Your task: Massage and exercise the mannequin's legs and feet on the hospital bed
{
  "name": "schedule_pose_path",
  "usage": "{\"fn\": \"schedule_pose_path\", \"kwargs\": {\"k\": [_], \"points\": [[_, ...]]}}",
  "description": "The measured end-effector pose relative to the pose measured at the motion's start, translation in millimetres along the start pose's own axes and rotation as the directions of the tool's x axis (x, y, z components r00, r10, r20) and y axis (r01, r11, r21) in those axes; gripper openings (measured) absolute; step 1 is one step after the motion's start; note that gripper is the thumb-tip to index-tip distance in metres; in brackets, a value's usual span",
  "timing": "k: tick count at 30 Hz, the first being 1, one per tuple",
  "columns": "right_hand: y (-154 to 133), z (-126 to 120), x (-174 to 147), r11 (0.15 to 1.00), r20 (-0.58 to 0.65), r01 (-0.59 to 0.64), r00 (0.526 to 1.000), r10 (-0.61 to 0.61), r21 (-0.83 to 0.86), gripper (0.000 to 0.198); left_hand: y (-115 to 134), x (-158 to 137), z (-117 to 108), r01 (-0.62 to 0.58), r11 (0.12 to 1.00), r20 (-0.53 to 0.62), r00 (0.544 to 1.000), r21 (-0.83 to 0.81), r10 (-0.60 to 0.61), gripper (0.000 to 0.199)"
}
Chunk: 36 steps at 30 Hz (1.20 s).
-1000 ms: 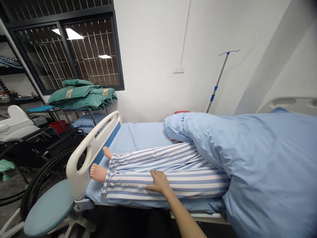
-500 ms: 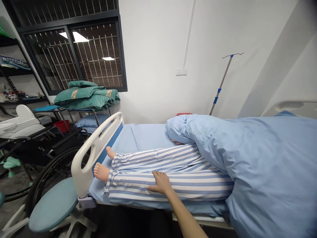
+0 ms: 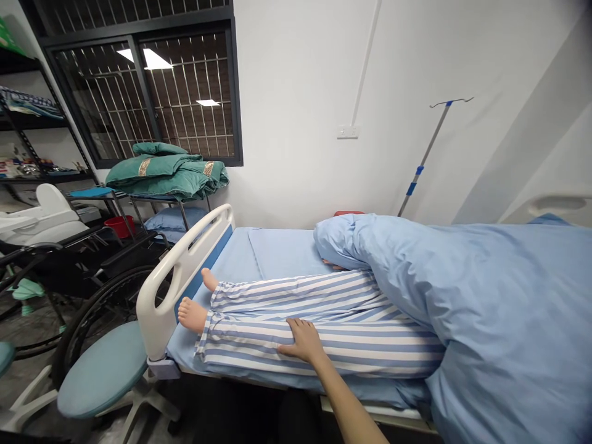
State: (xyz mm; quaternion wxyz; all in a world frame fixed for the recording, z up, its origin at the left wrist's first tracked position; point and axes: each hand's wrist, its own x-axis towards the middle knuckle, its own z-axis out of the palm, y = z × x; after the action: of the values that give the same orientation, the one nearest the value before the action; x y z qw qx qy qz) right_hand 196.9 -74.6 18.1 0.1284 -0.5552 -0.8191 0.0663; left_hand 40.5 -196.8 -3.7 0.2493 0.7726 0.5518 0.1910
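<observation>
My right hand (image 3: pixel 303 342) lies palm down on the near leg of a pair of blue-and-white striped trousers (image 3: pixel 370 345), around the knee or shin. Its fingers are spread and it grasps nothing. A figure lying on the bed wears the trousers, and two bare feet (image 3: pixel 192 314) stick out at the cuffs, close to the footboard. The upper body is hidden under a bunched light blue quilt (image 3: pixel 499 296), to the right of my hand. Under the far edge of the quilt a bit of skin shows, too little to make out. My left hand is out of view.
The white footboard (image 3: pixel 155 296) closes the bed's left end. Beside it stand a round teal stool (image 3: pixel 104 370) and a wheelchair (image 3: pixel 106 290). Green folded bedding (image 3: pixel 171 176) is piled beneath the window. An IV pole (image 3: pixel 428 154) rises behind the bed.
The view has shifted slightly, so the room sits a little further right in the picture. My right hand stays on the same part of the trouser leg.
</observation>
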Motion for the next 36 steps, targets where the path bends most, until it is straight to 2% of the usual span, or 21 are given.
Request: {"fn": "schedule_pose_path", "kwargs": {"k": [2,4,8,11,15,18,21,25,29,32,36], "points": [[0.2,0.6,0.0,1.000,-0.005,0.007,1.000,-0.007,0.000,0.081,5.1,-5.1,4.9,0.055,0.996,-0.018,0.998,-0.074,-0.056,0.042],[0.3,1.4,-0.1,1.000,-0.013,0.011,1.000,-0.011,-0.002,0.080,5.0,-0.1,-2.2,0.103,0.983,-0.050,0.992,-0.151,-0.112,0.033],[0.7,3.1,0.0,1.000,-0.018,0.005,1.000,-0.006,-0.013,0.079,-17.1,38.3,-50.4,0.188,0.926,-0.199,0.944,-0.328,-0.263,0.026],[1.4,3.6,0.9,1.000,-0.012,0.010,1.000,-0.011,-0.024,0.079,-48.2,73.5,-88.5,0.210,0.952,-0.278,0.922,-0.223,-0.269,0.023],[1.8,3.4,1.7,1.000,-0.013,0.020,1.000,-0.020,-0.021,0.077,-91.9,105.4,-113.3,0.275,0.961,-0.376,0.893,0.019,-0.248,0.019],[1.8,3.0,2.1,1.000,-0.013,0.020,1.000,-0.020,0.001,0.076,-116.0,118.5,-120.2,0.324,0.935,-0.330,0.907,0.143,-0.263,0.018],[1.6,2.5,3.0,1.000,0.011,0.008,1.000,-0.008,0.009,0.076,-129.1,127.4,-123.3,0.313,0.918,-0.280,0.929,0.242,-0.243,0.021],[0.1,1.4,4.5,1.000,0.056,0.000,0.998,0.000,0.000,0.076,-134.0,133.7,-120.9,0.315,0.884,-0.208,0.944,0.346,-0.255,0.030],[-1.0,-0.7,6.6,1.000,0.114,-0.019,0.993,0.019,0.004,0.076,-133.2,133.4,-117.4,0.342,0.852,-0.205,0.937,0.396,-0.281,0.032],[1.2,-4.1,11.1,0.998,0.203,-0.059,0.978,0.051,0.030,0.079,-132.1,132.6,-117.4,0.344,0.851,-0.208,0.937,0.395,-0.282,0.031],[1.8,-14.0,28.6,0.982,0.375,-0.116,0.926,0.053,0.147,0.085,-132.2,132.9,-117.3,0.362,0.850,-0.212,0.930,0.382,-0.301,0.031]]}}
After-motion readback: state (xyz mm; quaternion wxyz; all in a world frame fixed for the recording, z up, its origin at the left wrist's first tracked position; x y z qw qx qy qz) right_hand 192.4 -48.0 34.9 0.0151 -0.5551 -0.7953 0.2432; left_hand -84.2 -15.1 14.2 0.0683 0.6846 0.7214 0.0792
